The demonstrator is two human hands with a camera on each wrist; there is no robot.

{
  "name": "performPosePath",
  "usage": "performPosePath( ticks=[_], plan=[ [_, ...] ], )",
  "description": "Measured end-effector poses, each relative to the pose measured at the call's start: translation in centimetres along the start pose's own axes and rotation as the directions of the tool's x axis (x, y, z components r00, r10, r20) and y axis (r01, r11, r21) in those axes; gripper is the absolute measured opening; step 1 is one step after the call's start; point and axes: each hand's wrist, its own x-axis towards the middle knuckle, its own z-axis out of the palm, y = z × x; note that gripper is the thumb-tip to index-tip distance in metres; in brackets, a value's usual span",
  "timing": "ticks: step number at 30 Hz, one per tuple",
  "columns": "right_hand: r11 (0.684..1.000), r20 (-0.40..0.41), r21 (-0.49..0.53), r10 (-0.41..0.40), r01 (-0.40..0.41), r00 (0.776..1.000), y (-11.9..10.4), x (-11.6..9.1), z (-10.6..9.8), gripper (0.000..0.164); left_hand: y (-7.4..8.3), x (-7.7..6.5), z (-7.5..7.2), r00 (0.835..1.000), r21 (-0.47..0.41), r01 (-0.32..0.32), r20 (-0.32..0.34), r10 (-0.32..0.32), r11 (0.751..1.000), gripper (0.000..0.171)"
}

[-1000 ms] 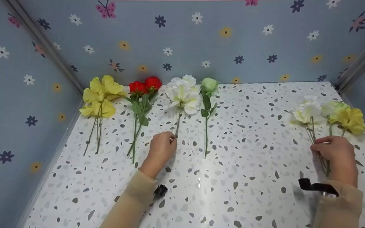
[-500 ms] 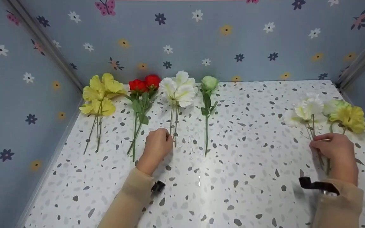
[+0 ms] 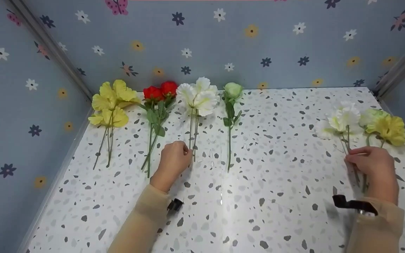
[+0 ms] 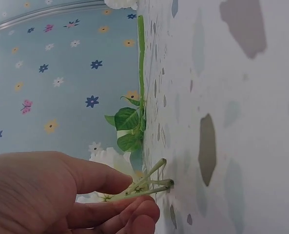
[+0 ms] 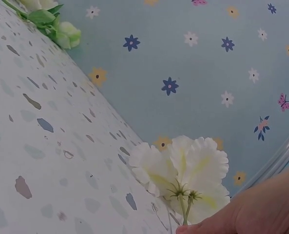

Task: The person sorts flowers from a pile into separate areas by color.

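Note:
My left hand pinches a stem of the white flowers between thumb and fingertips, low on the stem and close over the table. In the left wrist view several thin green stem ends stick out past the thumb. At the right, my right hand pinches the stem of another group of white flowers, thumb against fingers. Their ruffled white heads show in the right wrist view, above the thumb. A yellow flower and a pale green flower lie beside my right hand, stems partly hidden by it.
Yellow flowers lie at the far left, then red roses with green leaves. A pale green rose lies right of the white flowers. The speckled white table ends at patterned blue walls.
My left hand has moved slightly left with a white flower, and the white stems now lie side by side. At the right, one white head has spread to the left; my right hand hardly moves.

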Motion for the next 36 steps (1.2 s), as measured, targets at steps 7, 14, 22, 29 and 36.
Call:
performPosePath(
  ticks=[7,14,22,29,36],
  plan=[
    [0.998,0.000,0.065,-0.026,0.026,1.000,-0.4,-0.1,-0.3,0.054,0.2,0.0,-0.3,1.000,-0.013,0.027,0.010,-0.027,1.000,0.017],
    [0.971,-0.038,0.216,-0.093,0.099,0.995,-2.0,-1.1,-0.3,0.057,1.2,-0.3,-1.4,1.000,-0.070,0.022,0.007,-0.021,0.997,0.016],
    [0.479,-0.153,0.824,-0.324,0.302,0.933,-6.1,-3.5,0.5,0.028,4.2,-1.6,-2.8,0.995,-0.304,-0.094,-0.050,0.083,0.948,0.012],
    [0.191,-0.199,0.922,-0.510,0.336,0.837,-11.5,-5.7,5.0,0.036,7.3,-3.6,-2.2,0.971,-0.478,-0.238,-0.092,0.222,0.846,0.011],
    [0.297,-0.095,0.897,-0.594,0.328,0.799,-14.8,-7.1,11.1,0.035,9.7,-5.4,-0.2,0.943,-0.597,-0.295,-0.058,0.327,0.746,0.013]
  ],
)
